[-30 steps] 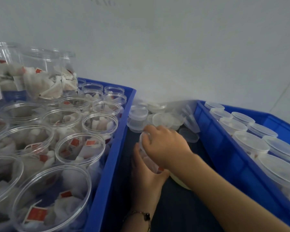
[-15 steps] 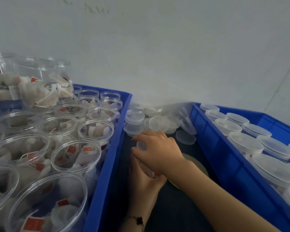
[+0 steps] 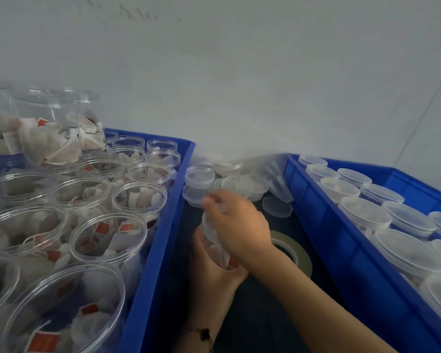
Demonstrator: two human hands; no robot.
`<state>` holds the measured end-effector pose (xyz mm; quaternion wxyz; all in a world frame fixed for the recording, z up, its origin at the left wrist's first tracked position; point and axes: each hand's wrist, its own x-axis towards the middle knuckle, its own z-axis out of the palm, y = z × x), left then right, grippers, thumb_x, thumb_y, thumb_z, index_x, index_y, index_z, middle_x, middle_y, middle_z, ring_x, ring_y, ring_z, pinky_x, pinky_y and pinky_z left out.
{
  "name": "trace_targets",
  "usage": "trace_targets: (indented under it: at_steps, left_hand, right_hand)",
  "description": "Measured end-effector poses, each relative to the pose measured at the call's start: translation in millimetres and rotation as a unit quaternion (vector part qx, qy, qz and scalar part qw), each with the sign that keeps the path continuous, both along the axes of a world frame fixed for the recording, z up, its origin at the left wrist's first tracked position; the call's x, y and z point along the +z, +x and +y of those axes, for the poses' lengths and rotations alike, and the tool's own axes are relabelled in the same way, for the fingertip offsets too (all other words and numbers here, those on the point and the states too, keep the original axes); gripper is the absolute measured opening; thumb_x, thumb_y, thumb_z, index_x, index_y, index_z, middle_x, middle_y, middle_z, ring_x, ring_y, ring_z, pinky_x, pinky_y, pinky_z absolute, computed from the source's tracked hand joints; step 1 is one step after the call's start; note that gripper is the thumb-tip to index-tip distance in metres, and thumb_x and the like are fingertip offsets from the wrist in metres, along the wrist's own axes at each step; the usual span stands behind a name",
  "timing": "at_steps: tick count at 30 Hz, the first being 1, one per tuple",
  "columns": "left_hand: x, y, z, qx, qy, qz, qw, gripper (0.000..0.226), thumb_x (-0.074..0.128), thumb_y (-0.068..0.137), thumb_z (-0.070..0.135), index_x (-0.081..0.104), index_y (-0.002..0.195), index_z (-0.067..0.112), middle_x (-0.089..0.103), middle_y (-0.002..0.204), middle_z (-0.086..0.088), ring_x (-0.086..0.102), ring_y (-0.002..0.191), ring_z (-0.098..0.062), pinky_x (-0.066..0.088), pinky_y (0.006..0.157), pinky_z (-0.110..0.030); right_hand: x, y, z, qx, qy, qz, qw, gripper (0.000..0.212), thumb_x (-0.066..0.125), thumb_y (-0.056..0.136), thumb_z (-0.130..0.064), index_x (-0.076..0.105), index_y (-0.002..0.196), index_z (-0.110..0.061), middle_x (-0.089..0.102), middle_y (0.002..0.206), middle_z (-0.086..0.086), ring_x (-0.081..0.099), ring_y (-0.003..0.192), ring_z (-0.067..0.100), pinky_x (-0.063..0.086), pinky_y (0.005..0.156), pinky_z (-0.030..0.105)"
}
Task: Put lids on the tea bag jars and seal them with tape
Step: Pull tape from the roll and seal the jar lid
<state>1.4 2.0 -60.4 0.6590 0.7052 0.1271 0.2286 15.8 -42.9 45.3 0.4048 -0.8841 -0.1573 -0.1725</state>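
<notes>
Plainly, the jar (image 3: 215, 240) stands on the dark surface (image 3: 252, 314) between two blue bins. The left hand (image 3: 214, 271) wraps its lower body to steady it, while the right hand (image 3: 237, 222) curls over the lid (image 3: 220, 207) from above, likely screwing it down. Tape (image 3: 294, 253) lies just right of the jar, within easy reach for sealing. Open jars (image 3: 107, 235) fill the left bin (image 3: 158, 250); lidded ones (image 3: 364, 212) fill the right bin (image 3: 341, 250); spare lids (image 3: 245, 186) are heaped behind.
</notes>
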Motion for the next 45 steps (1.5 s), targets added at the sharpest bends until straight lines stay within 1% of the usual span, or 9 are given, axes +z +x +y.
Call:
trace_targets:
  at_steps: [3, 6, 9, 12, 16, 19, 26, 34, 45]
  left_hand:
    - [-3, -3, -1, -0.015, 0.008, -0.022, 1.000, 0.116, 0.092, 0.048, 0.013, 0.022, 0.138, 0.040, 0.039, 0.129, 0.023, 0.043, 0.113, 0.009, 0.038, 0.081, -0.006]
    - [-1, -10, -5, 0.053, 0.099, -0.008, 0.994, 0.129, 0.088, 0.056, 0.030, -0.001, 0.149, 0.029, 0.016, 0.154, 0.002, 0.019, 0.140, -0.018, 0.024, 0.113, -0.038]
    - [1, -15, -8, 0.097, 0.251, 0.015, 0.963, 0.122, 0.069, 0.070, 0.057, -0.026, 0.140, 0.025, -0.002, 0.159, -0.011, 0.000, 0.146, -0.025, 0.003, 0.115, -0.047]
    - [10, -19, -9, 0.099, 0.302, 0.055, 0.947, 0.116, 0.048, 0.075, 0.071, -0.050, 0.120, 0.026, -0.015, 0.158, -0.007, -0.010, 0.145, -0.021, 0.001, 0.116, -0.044]
    - [26, -34, -11, 0.148, 0.276, -0.068, 0.947, 0.102, 0.065, 0.073, 0.057, 0.014, 0.149, 0.013, 0.032, 0.145, -0.021, 0.031, 0.131, -0.031, 0.031, 0.101, -0.043]
    - [26, -39, -15, 0.136, 0.331, -0.257, 0.898, 0.041, 0.056, 0.082, 0.037, 0.050, 0.114, 0.013, 0.055, 0.108, -0.005, 0.043, 0.105, -0.010, 0.038, 0.089, -0.024]
    - [28, -43, -34, -0.128, 0.230, -0.163, 0.951, 0.050, 0.040, 0.087, 0.060, 0.025, 0.133, 0.049, 0.027, 0.144, 0.027, 0.030, 0.128, 0.018, 0.030, 0.101, -0.005]
    - [26, -44, -32, -0.003, 0.305, -0.226, 0.925, 0.031, 0.055, 0.091, 0.028, 0.067, 0.112, 0.007, 0.064, 0.110, 0.004, 0.054, 0.109, -0.002, 0.042, 0.092, -0.006]
    - [26, -47, -27, 0.063, 0.340, -0.254, 0.903, 0.020, 0.058, 0.090, 0.023, 0.071, 0.085, 0.008, 0.067, 0.081, 0.004, 0.061, 0.073, -0.003, 0.051, 0.067, -0.016]
  right_hand:
    - [-15, -1, -46, -0.065, 0.251, -0.029, 0.965, 0.016, 0.050, 0.092, -0.031, 0.056, 0.094, -0.046, 0.062, 0.092, -0.025, 0.060, 0.088, -0.005, 0.048, 0.066, 0.012]
    - [-51, -4, -95, -0.114, 0.005, 0.041, 0.993, 0.042, 0.056, 0.090, -0.039, 0.042, 0.129, -0.041, 0.049, 0.127, -0.021, 0.045, 0.126, 0.009, 0.043, 0.097, 0.029]
    - [-85, 2, -127, -0.030, -0.302, 0.174, 0.937, 0.075, 0.053, 0.084, -0.060, 0.020, 0.147, -0.036, 0.009, 0.157, -0.010, -0.007, 0.145, 0.018, 0.000, 0.115, 0.037]
    - [-87, 4, -137, -0.013, -0.347, 0.094, 0.933, 0.056, 0.051, 0.083, -0.063, 0.043, 0.132, -0.039, 0.033, 0.147, -0.015, 0.007, 0.143, 0.008, -0.010, 0.113, 0.034]
    - [-82, -5, -123, -0.030, -0.220, 0.057, 0.973, 0.035, 0.049, 0.075, -0.067, 0.052, 0.097, -0.040, 0.057, 0.100, -0.017, 0.052, 0.097, -0.005, 0.038, 0.103, 0.026]
    - [-75, -14, -121, -0.070, -0.063, -0.010, 0.996, 0.037, 0.041, 0.069, -0.071, 0.050, 0.080, -0.037, 0.058, 0.074, -0.011, 0.058, 0.065, 0.001, 0.050, 0.062, 0.022]
    - [-68, -34, -127, -0.001, 0.115, -0.115, 0.987, 0.036, 0.041, 0.086, -0.052, 0.057, 0.066, -0.026, 0.060, 0.067, -0.007, 0.056, 0.051, 0.009, 0.044, 0.046, 0.019]
    - [-70, -40, -130, -0.018, 0.099, -0.153, 0.983, 0.040, 0.039, 0.092, -0.041, 0.056, 0.060, -0.023, 0.050, 0.048, -0.002, 0.052, 0.045, 0.013, 0.042, 0.041, 0.028]
    - [-76, -41, -133, -0.011, 0.050, -0.164, 0.985, 0.047, 0.040, 0.092, -0.041, 0.060, 0.060, -0.013, 0.049, 0.047, 0.000, 0.050, 0.043, 0.013, 0.041, 0.040, 0.034]
